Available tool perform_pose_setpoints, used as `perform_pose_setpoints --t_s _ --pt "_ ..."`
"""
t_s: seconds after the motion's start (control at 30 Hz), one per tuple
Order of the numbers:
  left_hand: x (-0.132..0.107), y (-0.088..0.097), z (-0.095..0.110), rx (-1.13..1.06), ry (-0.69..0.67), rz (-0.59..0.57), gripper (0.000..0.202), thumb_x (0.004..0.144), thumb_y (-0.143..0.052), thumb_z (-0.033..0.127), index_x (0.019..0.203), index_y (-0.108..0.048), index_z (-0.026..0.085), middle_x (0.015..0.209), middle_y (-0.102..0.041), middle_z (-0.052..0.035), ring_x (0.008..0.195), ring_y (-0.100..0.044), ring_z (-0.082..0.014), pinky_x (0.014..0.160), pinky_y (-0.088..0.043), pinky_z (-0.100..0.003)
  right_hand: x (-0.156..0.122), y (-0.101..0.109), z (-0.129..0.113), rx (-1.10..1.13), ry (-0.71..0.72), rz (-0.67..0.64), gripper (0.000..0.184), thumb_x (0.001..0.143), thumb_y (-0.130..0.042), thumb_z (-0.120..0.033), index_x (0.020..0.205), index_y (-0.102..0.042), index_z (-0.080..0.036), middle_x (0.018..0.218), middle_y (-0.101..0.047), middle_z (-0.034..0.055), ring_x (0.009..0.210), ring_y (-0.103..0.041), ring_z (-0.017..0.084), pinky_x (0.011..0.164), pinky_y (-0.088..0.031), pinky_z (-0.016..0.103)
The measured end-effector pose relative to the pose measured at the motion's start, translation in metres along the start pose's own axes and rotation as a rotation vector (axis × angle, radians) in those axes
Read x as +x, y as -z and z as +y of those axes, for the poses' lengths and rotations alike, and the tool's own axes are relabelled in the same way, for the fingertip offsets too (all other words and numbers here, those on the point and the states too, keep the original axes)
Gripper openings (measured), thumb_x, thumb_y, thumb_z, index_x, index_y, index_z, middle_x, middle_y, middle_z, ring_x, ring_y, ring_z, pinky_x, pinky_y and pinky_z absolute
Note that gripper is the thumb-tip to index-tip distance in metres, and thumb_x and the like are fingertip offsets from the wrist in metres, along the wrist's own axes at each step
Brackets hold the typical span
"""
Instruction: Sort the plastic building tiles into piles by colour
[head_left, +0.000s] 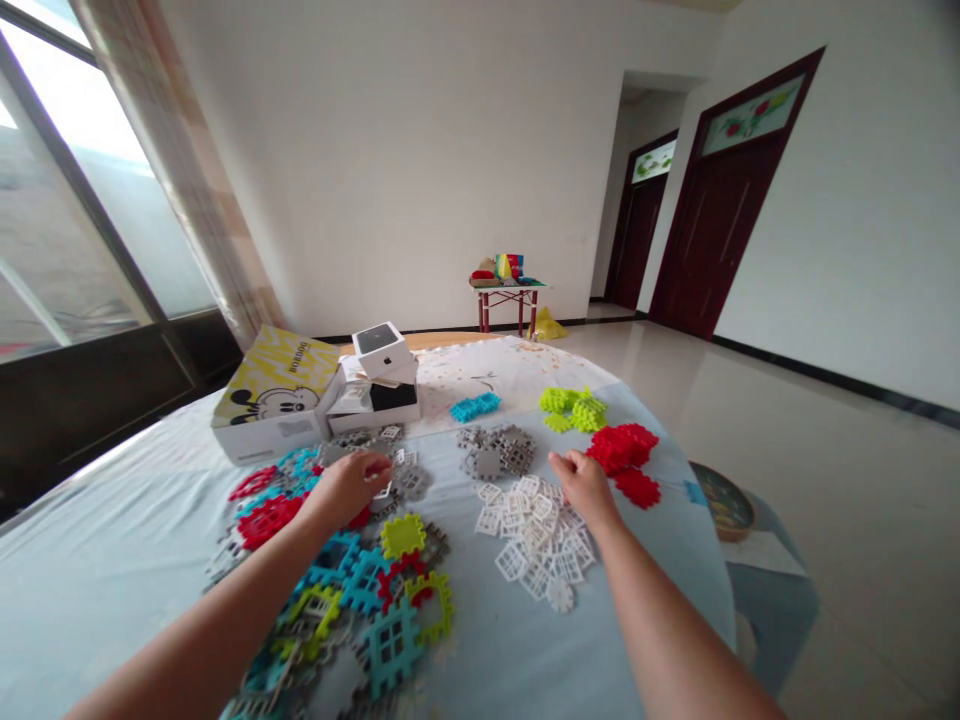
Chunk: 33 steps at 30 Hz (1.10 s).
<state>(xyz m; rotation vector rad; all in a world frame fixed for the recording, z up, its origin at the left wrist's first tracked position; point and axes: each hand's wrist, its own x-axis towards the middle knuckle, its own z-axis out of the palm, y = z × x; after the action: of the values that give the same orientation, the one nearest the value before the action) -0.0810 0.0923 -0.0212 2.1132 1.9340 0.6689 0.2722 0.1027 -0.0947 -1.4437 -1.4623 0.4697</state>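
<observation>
We see the left hand low over the far edge of a mixed pile of notched plastic pieces in blue, red, lime and grey, at the left of the worktop. Its fingers are curled beside a small white piece; we cannot tell whether they grasp it.

On the right, the right hand hangs over the far right edge of the white window-like pieces, with thumb and forefinger pointing left. Its other fingers are bent and hidden from us, so we cannot tell whether it is released or grasping.

Just beyond the white pieces we find the grey pieces; the red pieces lie right of the right hand. Farther off are the lime pieces and a blue cluster. At far left, a yellow-topped box stands beside a white phone box.
</observation>
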Motion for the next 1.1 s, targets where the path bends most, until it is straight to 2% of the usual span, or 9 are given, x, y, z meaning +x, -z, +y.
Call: perform_pose_setpoints --t_s 0.1,0.17,0.33,0.5,0.57,0.73,0.83,0.97,1.1 --pt "-0.003 -0.01 0.002 0.153 -0.051 -0.027 0.037 0.068 -0.053 0.045 0.097 -0.065 0.025 0.105 -0.065 -0.0052 0.101 -0.055 -0.0256 0.086 -0.037 -0.035 -0.001 0.001 -0.001 -0.004 0.004 -0.003 0.042 0.077 -0.042 -0.054 0.051 -0.033 -0.023 0.035 -0.036 -0.0051 0.041 -0.04 0.012 0.043 -0.027 0.023" --pt "-0.002 -0.017 0.006 0.269 -0.074 -0.049 0.044 0.068 -0.053 0.046 0.106 -0.061 0.025 0.112 -0.062 -0.0073 0.108 -0.051 -0.0284 0.09 -0.033 -0.042 -0.001 0.001 -0.002 -0.007 -0.002 -0.001 0.041 0.077 -0.042 -0.054 0.051 -0.033 -0.023 0.034 -0.035 -0.0053 0.041 -0.04 0.012 0.043 -0.027 0.023" --pt "0.0 -0.029 0.016 0.349 -0.099 -0.084 0.047 0.065 -0.058 0.044 0.106 -0.06 0.021 0.105 -0.065 -0.0107 0.104 -0.052 -0.0315 0.09 -0.03 -0.047 -0.001 0.001 -0.001 -0.011 -0.016 0.003 0.041 0.077 -0.043 -0.052 0.05 -0.031 -0.023 0.034 -0.034 -0.0058 0.041 -0.039 0.012 0.044 -0.027 0.022" --pt "0.0 -0.027 0.018 0.356 -0.084 -0.064 0.049 0.066 -0.056 0.046 0.108 -0.059 0.02 0.1 -0.066 -0.0109 0.104 -0.052 -0.0312 0.092 -0.028 -0.048 0.0 0.0 0.001 -0.001 -0.019 -0.002 0.041 0.077 -0.043 -0.052 0.051 -0.033 -0.023 0.035 -0.036 -0.0057 0.042 -0.04 0.012 0.044 -0.028 0.022" --pt "0.001 -0.025 0.016 0.301 -0.048 -0.045 0.052 0.068 -0.052 0.049 0.112 -0.056 0.021 0.102 -0.066 -0.0096 0.105 -0.053 -0.0297 0.092 -0.031 -0.046 0.0 0.0 0.001 -0.003 -0.02 -0.005 0.041 0.077 -0.043 -0.052 0.051 -0.033 -0.023 0.035 -0.036 -0.0055 0.042 -0.04 0.012 0.044 -0.028 0.022" --pt "0.008 -0.022 0.012 -0.109 0.075 -0.068 0.063 0.067 -0.051 0.057 0.115 -0.052 0.016 0.103 -0.064 -0.0092 0.088 -0.06 -0.0206 0.076 -0.045 -0.029 -0.001 0.0 -0.001 -0.005 -0.014 0.005 0.042 0.077 -0.044 -0.052 0.051 -0.032 -0.023 0.035 -0.036 -0.0053 0.042 -0.04 0.012 0.045 -0.028 0.022" --pt "0.015 -0.026 0.018 -0.151 0.074 -0.1 0.066 0.064 -0.055 0.056 0.113 -0.053 0.012 0.1 -0.065 -0.0106 0.082 -0.062 -0.0195 0.07 -0.047 -0.027 -0.001 0.0 -0.003 0.003 -0.031 0.012 0.042 0.077 -0.045 -0.052 0.05 -0.03 -0.023 0.035 -0.035 -0.0057 0.041 -0.039 0.012 0.045 -0.028 0.022" --pt "0.033 -0.041 0.036 -0.181 0.052 -0.102 0.061 0.062 -0.059 0.052 0.108 -0.057 0.012 0.095 -0.067 -0.0104 0.074 -0.063 -0.0188 0.063 -0.047 -0.026 -0.001 0.001 -0.005 0.022 -0.033 -0.005 0.041 0.077 -0.044 -0.052 0.051 -0.031 -0.023 0.036 -0.033 -0.0063 0.042 -0.038 0.011 0.044 -0.027 0.022" --pt "0.055 -0.058 0.066 -0.176 0.012 -0.035 0.054 0.067 -0.057 0.051 0.107 -0.058 0.014 0.097 -0.067 -0.0099 0.077 -0.062 -0.0184 0.069 -0.046 -0.027 0.001 0.001 -0.004 0.006 -0.008 0.019 0.041 0.077 -0.044 -0.051 0.051 -0.03 -0.022 0.039 -0.031 -0.0068 0.043 -0.036 0.011 0.045 -0.026 0.022"
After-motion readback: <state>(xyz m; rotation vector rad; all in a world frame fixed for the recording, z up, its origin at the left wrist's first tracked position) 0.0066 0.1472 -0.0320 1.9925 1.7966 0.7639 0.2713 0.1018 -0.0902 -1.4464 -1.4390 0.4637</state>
